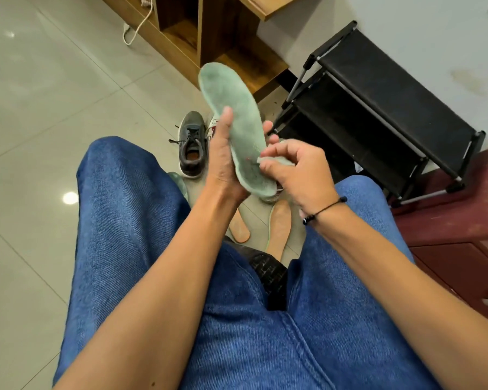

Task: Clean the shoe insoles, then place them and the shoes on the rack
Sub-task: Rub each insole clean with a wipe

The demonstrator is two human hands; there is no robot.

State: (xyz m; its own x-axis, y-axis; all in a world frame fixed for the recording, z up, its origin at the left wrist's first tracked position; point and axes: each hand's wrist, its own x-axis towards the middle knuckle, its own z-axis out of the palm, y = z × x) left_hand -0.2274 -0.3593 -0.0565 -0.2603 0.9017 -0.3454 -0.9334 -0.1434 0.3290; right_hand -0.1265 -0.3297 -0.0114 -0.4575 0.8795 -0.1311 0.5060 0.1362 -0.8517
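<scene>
Centrally: green insole (234,119), held upright by left hand (223,161); right hand (296,173) pinches pale cloth (276,160) against its heel. Grey shoe (191,144) left of centre; black rack (378,108) upper right.

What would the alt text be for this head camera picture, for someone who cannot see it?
A seated person's left hand holds up a pale green insole while the right hand wipes it with a small cloth. Below on the tiled floor lie a grey sneaker and two tan insoles, beside a black shoe rack.
</scene>
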